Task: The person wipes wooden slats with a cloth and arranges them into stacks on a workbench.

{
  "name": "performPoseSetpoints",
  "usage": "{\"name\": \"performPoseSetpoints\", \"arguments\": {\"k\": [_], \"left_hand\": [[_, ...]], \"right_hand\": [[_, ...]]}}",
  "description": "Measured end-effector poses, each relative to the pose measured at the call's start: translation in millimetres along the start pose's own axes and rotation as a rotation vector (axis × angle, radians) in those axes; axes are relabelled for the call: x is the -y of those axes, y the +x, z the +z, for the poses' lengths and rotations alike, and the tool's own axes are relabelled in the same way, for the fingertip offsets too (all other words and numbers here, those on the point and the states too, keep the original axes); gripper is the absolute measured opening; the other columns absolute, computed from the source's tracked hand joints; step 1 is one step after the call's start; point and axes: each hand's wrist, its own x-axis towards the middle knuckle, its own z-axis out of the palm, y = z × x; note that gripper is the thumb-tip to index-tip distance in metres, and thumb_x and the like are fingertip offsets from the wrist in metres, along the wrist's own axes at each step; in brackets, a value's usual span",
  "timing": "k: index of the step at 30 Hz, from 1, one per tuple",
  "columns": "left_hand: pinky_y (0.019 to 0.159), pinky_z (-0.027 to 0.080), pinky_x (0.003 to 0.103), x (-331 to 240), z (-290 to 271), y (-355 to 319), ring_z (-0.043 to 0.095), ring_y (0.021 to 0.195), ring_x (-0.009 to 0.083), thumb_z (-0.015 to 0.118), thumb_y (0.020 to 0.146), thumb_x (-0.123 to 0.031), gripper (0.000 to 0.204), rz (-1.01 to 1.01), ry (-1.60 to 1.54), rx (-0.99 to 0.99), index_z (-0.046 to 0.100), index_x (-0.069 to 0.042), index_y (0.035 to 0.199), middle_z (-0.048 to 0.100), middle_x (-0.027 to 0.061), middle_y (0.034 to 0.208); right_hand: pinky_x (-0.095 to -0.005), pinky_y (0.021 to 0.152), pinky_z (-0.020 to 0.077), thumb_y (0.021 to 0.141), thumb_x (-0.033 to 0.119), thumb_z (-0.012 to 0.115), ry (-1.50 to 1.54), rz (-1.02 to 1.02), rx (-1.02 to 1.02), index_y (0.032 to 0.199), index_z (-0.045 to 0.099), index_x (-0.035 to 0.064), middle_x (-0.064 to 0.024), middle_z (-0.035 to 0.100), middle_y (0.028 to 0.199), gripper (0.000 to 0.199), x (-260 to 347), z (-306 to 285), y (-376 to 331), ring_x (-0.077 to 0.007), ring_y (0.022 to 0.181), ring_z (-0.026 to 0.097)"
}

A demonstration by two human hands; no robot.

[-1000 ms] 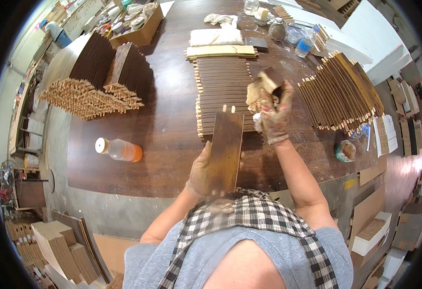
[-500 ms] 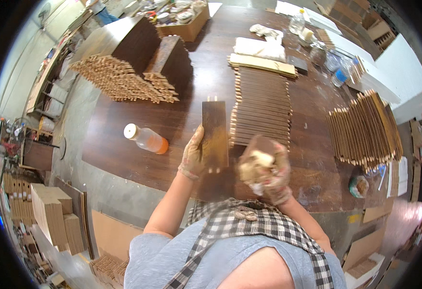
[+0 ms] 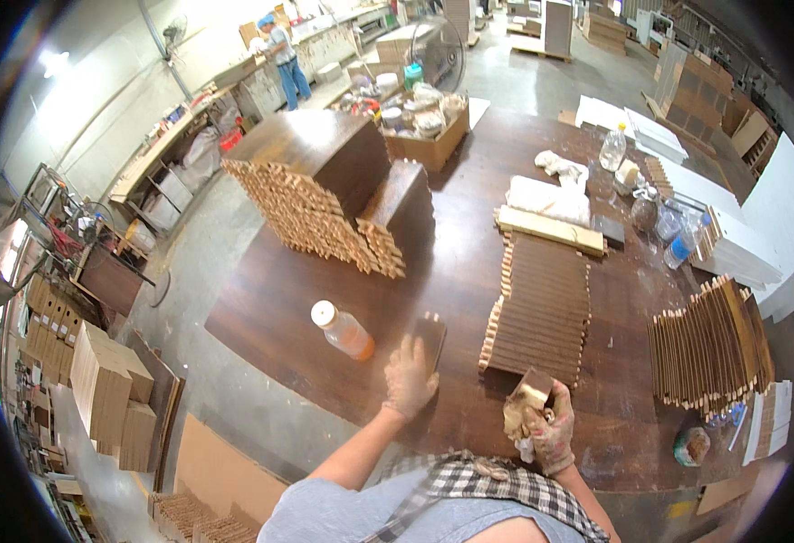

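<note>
My left hand, in a stained glove, has its fingers over a dark brown wooden board low over the table; whether the board touches the table is unclear. Small pale dowels stick out of its far end. My gloved right hand is closed around a crumpled cream cloth, with a dark brown piece at its top. Just beyond that hand lies a row of dark doweled boards set side by side. Left of my left hand stands a bottle of orange liquid with a white cap.
Stacked doweled boards rise at the far left of the table. More boards stand at the right, near a small jar. Clear bottles and a folded white cloth lie farther back. A person stands far off.
The head view has shifted, showing more of the room. My left hand has lowered the board from its upright hold toward the table. My right hand still grips the cloth, now apart from the board.
</note>
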Motion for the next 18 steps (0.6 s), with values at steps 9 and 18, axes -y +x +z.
{"name": "performPoseSetpoints", "arguments": {"k": [9,18], "left_hand": [[0.101,0.040,0.049,-22.6,-70.7,56.6,0.048,0.121,0.0417,0.071,0.071,-0.011,0.068,0.293,-0.140,-0.511,0.047,0.003,0.133,0.045,0.0210,0.142],[0.099,0.043,0.047,-55.4,-184.2,180.8,0.052,0.117,0.0381,0.071,0.073,-0.012,0.053,0.427,0.037,-0.710,0.058,-0.001,0.124,0.054,0.0179,0.134]], "right_hand": [[-0.0289,0.089,0.0507,0.085,0.014,0.073,0.159,0.050,-0.024,0.128,0.048,0.0005,-0.0063,0.057,0.115,0.051,-0.1,-7.5,-6.4,-0.0140,0.103,0.058],[-0.0279,0.088,0.0516,0.086,0.011,0.073,0.178,0.074,-0.049,0.128,0.047,0.0026,-0.0057,0.057,0.115,0.050,-10.1,-23.9,-11.9,-0.0136,0.104,0.059]]}}
